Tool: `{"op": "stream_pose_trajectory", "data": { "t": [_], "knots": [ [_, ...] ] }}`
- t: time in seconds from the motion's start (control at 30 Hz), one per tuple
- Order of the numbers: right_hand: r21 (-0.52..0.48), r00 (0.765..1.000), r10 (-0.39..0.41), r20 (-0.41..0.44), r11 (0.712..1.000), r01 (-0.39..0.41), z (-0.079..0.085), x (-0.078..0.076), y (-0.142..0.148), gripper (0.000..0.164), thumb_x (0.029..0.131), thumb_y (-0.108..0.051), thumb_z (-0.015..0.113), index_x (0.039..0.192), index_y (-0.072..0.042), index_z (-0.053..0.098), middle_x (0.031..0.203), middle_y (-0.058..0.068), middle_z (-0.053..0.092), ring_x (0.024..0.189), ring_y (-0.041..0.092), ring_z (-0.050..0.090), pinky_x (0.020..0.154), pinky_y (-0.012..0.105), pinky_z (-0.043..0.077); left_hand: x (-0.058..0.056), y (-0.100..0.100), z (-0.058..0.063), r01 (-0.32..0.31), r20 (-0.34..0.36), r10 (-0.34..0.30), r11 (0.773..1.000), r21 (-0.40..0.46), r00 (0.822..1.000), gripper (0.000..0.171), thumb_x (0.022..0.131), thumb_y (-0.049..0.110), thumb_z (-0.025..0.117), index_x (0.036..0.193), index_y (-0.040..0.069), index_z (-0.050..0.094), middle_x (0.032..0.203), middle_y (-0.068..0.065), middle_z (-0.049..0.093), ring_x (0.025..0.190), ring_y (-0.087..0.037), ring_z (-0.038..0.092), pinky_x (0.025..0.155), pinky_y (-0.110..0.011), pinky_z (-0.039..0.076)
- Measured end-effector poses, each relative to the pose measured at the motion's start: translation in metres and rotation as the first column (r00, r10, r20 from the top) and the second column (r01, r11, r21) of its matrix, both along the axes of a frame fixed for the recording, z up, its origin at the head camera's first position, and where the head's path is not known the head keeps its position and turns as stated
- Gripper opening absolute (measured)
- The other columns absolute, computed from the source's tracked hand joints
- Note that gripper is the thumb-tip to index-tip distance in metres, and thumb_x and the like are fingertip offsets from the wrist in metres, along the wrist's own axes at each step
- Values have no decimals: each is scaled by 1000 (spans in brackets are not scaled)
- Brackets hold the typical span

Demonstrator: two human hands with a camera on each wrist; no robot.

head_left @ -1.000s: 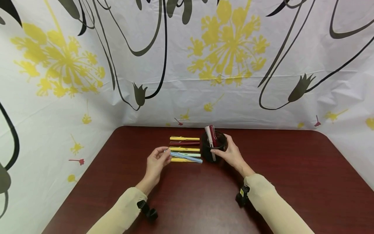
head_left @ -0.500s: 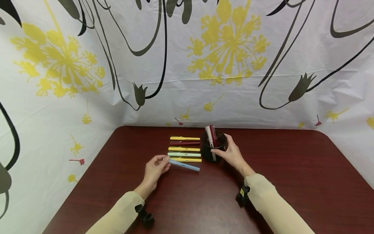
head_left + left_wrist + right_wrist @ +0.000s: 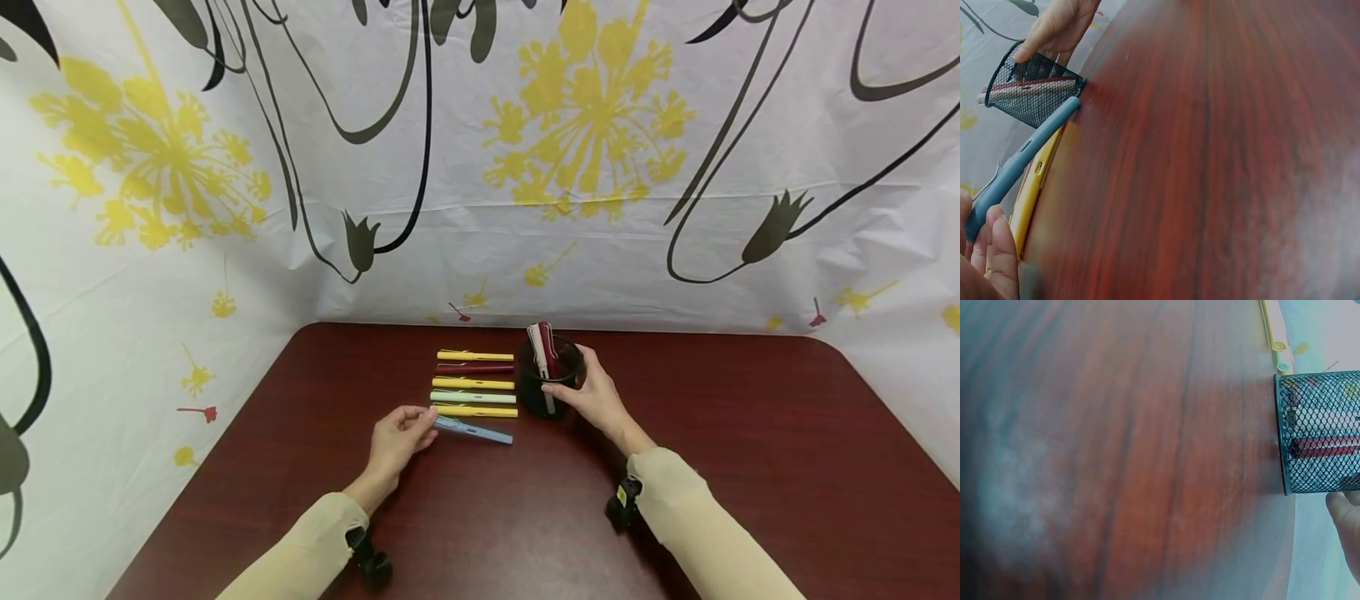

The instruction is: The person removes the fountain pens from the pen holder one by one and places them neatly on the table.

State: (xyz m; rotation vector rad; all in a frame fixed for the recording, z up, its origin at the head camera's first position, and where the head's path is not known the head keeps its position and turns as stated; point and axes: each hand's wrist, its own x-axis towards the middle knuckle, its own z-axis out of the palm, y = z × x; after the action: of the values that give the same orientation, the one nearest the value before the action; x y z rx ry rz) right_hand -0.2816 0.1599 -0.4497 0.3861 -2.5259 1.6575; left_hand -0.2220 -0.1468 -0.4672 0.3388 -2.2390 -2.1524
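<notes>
My left hand [image 3: 397,446] pinches a blue pen [image 3: 474,430] by its clip end, its other end pointing right. Just beyond it lies a row of pens: a yellow pen [image 3: 480,412], a mint green pen [image 3: 480,397], another yellow pen [image 3: 476,383], a dark red pen [image 3: 480,368] and a far yellow pen [image 3: 480,356]. To their right stands a black mesh pen holder [image 3: 1035,94], gripped near its rim by my right hand [image 3: 596,400]. Inside it, a white pen [image 3: 538,350] and a dark red pen [image 3: 1322,446] stand upright, leaning together.
The dark red-brown table [image 3: 675,500] has its back edge close behind the pens and the holder. A white cloth [image 3: 465,183] with yellow and grey plant prints hangs behind and at the sides. Each sleeve cuff carries a small black camera [image 3: 622,504].
My left hand has drawn the blue pen toward me, from over the mint and nearest yellow pens to the front of the row. The right hand and holder stay where they were.
</notes>
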Motion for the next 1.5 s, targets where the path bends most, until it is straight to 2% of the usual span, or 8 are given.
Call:
{"op": "stream_pose_trajectory", "data": {
  "t": [0.37,0.63,0.83,0.9,0.97,1.17,1.4,1.5],
  "knots": [
    [0,1000,-7,-4,1000,7,1,0,0,77,78,-16,78,140,-5,32,133,19,49,119,34,51,92,48,45,1,-6,-2,27,-23,-30,993,-117,999,30,84,28,73,97,2,66,81,-10,70,68,-15,68,64,-28,57],
    [8,1000,-13,-4,1000,13,1,0,0,77,78,-16,78,139,-6,32,132,19,50,114,34,52,89,46,45,1,-8,-3,47,-26,-51,987,-155,998,30,83,29,72,96,2,67,81,-14,70,67,-19,69,60,-27,57],
    [6,1000,-6,-1,1000,6,-2,1,1,78,79,-19,77,140,-5,31,133,20,48,119,34,50,93,48,44,14,-2,23,72,-32,-80,979,-191,996,24,88,20,68,95,-3,66,84,-22,69,70,-25,70,62,-31,58],
    [3,1000,-5,1,1000,5,-2,0,1,78,79,-19,77,140,-5,31,134,20,48,120,34,49,94,49,44,17,0,27,78,-35,-86,976,-201,996,23,88,18,68,95,-4,66,84,-22,69,71,-26,70,63,-32,58],
    [-7,1000,-2,4,1000,2,-3,0,1,78,79,-19,77,140,-5,32,134,20,48,121,34,49,95,50,43,14,-2,22,81,-37,-90,975,-206,995,23,88,18,68,96,-4,67,84,-22,70,70,-26,70,62,-32,58],
    [-6,1000,-1,17,1000,1,1,2,0,77,80,-18,77,140,-5,31,134,20,48,121,34,49,95,49,44,0,-9,-3,86,-20,-93,970,-227,995,26,86,22,71,97,-1,68,80,-15,71,68,-21,70,59,-29,57],
    [-12,1000,16,15,1000,-16,28,19,-7,74,82,-8,73,140,4,29,133,29,45,120,43,46,94,56,42,-4,-11,-3,126,-3,-129,968,-215,992,25,84,21,72,96,0,68,77,-12,71,65,-17,70,57,-27,57],
    [-3,1000,15,19,1000,-15,33,22,-9,74,82,-7,72,140,5,28,134,29,44,121,43,45,95,55,42,-5,-12,-2,159,2,-162,962,-224,987,27,84,23,72,96,-2,68,76,-10,71,64,-16,70,58,-26,57]
  ]
}}
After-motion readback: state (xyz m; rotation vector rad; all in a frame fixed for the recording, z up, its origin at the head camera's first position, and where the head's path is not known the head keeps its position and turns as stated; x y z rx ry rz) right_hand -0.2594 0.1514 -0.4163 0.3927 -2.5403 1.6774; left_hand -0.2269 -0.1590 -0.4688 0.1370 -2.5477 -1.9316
